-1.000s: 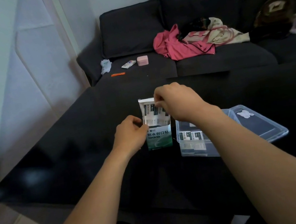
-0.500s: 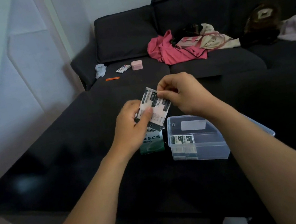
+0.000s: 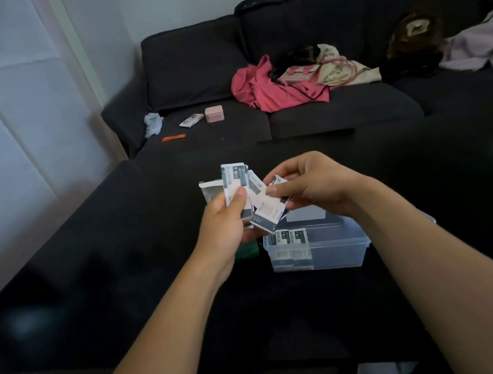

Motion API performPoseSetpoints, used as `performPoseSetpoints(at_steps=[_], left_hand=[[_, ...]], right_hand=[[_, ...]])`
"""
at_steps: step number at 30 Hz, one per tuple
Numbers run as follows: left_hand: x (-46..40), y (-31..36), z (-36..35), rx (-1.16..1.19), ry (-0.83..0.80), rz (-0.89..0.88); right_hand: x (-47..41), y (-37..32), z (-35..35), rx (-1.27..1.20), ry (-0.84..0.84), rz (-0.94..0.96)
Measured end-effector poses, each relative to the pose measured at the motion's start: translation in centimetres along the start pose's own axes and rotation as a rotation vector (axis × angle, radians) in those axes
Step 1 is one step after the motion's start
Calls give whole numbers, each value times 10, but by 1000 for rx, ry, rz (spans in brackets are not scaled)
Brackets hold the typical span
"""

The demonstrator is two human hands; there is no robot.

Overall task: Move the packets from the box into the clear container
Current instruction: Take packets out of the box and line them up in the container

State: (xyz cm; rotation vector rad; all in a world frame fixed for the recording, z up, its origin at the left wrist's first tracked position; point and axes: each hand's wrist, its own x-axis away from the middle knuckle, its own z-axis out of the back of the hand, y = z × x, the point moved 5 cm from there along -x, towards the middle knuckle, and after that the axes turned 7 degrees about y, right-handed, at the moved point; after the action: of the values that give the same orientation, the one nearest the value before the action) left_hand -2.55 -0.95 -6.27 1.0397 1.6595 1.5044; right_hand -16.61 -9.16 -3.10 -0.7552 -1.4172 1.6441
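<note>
- Dark grey fabric sofa [image 3: 251, 58] across top of frame; pink garment [image 3: 269, 93] and small pink box [image 3: 214, 114] on its seat.
- Left hand [image 3: 225, 225] fingers clenched on a fan of white-and-dark-green paper packets [image 3: 235, 185], frame centre.
- Right hand [image 3: 312, 186] pinches one packet [image 3: 269, 210] from the fan.
- Green-and-white cardboard box [image 3: 246, 250] mostly hidden behind left hand.
- Clear plastic container [image 3: 334, 250] right of centre on glossy black worktop [image 3: 94, 289], packets inside.

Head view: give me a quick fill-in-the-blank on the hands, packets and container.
1. The left hand holds a fan of ____.
2. The right hand pinches a packet above the clear ____.
3. Packets already in the container sit at its ____ end.
4. The table under the container is ____ in colour.

Missing words: packets; container; left; black
</note>
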Motion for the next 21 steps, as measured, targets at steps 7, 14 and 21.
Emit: performPoseSetpoints(at_steps=[7, 14, 21], left_hand=[[3, 3, 4, 100, 31, 50], [8, -3, -3, 160, -2, 151], [6, -3, -9, 154, -42, 172]], right_hand=[[3, 3, 11, -74, 1, -29], [1, 4, -2, -218, 4, -60], [3, -7, -16, 166, 95, 139]])
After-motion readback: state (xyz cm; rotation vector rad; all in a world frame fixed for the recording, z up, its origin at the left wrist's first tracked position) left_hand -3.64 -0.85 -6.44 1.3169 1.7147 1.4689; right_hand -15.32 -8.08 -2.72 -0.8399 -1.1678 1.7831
